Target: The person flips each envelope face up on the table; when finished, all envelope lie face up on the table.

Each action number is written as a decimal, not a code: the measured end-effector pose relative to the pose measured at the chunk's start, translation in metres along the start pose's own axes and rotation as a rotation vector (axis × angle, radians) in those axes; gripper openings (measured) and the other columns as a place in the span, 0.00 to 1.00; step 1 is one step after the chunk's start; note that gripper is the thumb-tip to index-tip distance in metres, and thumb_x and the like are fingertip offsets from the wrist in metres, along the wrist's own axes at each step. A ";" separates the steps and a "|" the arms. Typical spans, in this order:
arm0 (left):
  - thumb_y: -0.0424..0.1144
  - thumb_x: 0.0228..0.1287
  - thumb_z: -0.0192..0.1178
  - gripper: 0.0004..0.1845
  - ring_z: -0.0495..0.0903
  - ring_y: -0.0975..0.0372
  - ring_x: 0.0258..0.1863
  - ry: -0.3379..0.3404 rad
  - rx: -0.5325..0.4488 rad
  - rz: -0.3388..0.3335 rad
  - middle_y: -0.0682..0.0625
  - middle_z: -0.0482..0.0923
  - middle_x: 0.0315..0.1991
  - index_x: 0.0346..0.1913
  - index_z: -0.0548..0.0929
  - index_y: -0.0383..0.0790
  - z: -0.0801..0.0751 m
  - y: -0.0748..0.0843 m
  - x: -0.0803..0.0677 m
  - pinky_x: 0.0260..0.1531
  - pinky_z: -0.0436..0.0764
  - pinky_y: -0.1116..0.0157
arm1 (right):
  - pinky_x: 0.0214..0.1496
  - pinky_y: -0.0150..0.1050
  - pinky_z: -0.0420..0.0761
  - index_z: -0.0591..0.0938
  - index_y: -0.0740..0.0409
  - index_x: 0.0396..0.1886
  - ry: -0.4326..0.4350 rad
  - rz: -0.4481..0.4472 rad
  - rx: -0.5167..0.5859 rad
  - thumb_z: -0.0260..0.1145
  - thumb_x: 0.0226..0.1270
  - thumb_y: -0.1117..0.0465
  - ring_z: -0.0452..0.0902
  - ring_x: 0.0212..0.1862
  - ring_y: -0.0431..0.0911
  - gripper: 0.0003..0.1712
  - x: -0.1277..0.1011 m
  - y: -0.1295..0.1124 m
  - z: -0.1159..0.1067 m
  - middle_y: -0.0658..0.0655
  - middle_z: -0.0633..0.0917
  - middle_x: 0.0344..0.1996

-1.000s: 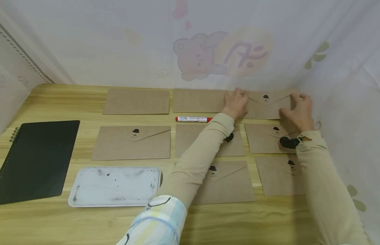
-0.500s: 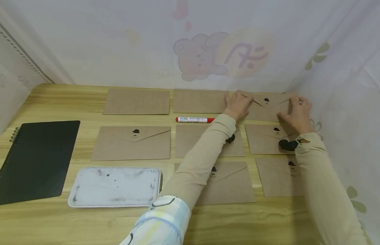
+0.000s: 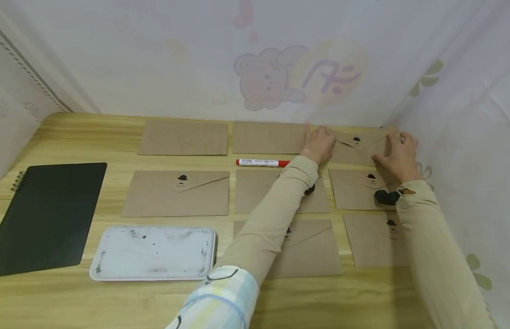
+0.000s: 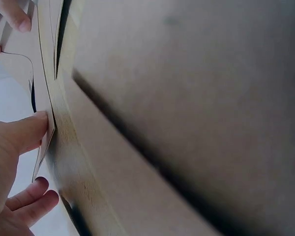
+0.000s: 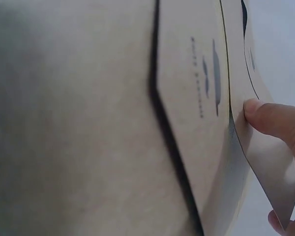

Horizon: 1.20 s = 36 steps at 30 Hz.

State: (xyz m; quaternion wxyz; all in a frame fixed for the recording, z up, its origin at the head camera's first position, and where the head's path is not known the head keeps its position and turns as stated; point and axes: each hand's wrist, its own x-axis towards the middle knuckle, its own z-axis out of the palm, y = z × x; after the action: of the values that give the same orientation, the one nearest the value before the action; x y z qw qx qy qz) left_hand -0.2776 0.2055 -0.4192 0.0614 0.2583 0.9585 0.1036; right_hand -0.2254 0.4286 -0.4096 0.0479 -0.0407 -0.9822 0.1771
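Observation:
A brown paper envelope (image 3: 355, 152) with a black hat print lies at the back right, its flap slightly lifted. At its left end my left hand (image 3: 319, 145) pinches it, thumb in front and fingers behind, as the left wrist view shows. On the right end my right hand (image 3: 398, 154) holds it the same way; in the right wrist view the thumb (image 5: 273, 118) presses the paper, which bows. To the left of my left hand lies another envelope (image 3: 267, 138), plain side up. Below the hands lie a middle-row envelope (image 3: 345, 194) and a red-capped marker (image 3: 259, 162).
More brown envelopes lie in rows on the wooden table (image 3: 115, 301), including one at back left (image 3: 182, 138) and one in the middle row (image 3: 152, 201). A white smudged case (image 3: 152, 253) sits front left, beside a black spiral notebook (image 3: 53, 214). A printed curtain (image 3: 156, 59) hangs behind.
Both hands keep their hold on the back-right envelope. Its flap gap near the left hand has changed shape and the paper bows more. The left hand has shifted slightly right.

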 end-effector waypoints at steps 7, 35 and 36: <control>0.45 0.67 0.55 0.11 0.66 0.59 0.58 -0.004 0.014 -0.007 0.49 0.69 0.55 0.50 0.80 0.54 0.002 0.002 0.000 0.65 0.36 0.47 | 0.60 0.66 0.54 0.58 0.75 0.65 0.006 -0.008 0.002 0.68 0.57 0.65 0.40 0.64 0.69 0.41 0.000 -0.001 0.001 0.79 0.49 0.64; 0.60 0.67 0.45 0.27 0.36 0.56 0.70 -0.123 -0.069 -0.056 0.48 0.49 0.70 0.67 0.62 0.61 -0.035 -0.011 0.001 0.63 0.34 0.43 | 0.52 0.66 0.61 0.75 0.75 0.48 -0.035 -0.075 -0.118 0.46 0.68 0.64 0.60 0.55 0.70 0.19 0.009 0.009 -0.003 0.77 0.71 0.49; 0.58 0.68 0.45 0.26 0.36 0.56 0.70 -0.117 -0.089 -0.035 0.48 0.49 0.70 0.67 0.63 0.59 -0.043 -0.020 -0.002 0.63 0.34 0.43 | 0.52 0.65 0.61 0.76 0.76 0.47 0.013 -0.084 -0.088 0.47 0.67 0.66 0.61 0.54 0.70 0.19 0.007 0.007 -0.004 0.78 0.71 0.48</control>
State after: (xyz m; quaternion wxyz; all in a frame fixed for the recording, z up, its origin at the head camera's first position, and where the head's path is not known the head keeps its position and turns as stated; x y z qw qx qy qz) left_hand -0.2925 0.1806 -0.3823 0.1304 0.2439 0.9522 0.1297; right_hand -0.2317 0.4368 -0.4078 0.0598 -0.0025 -0.9895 0.1312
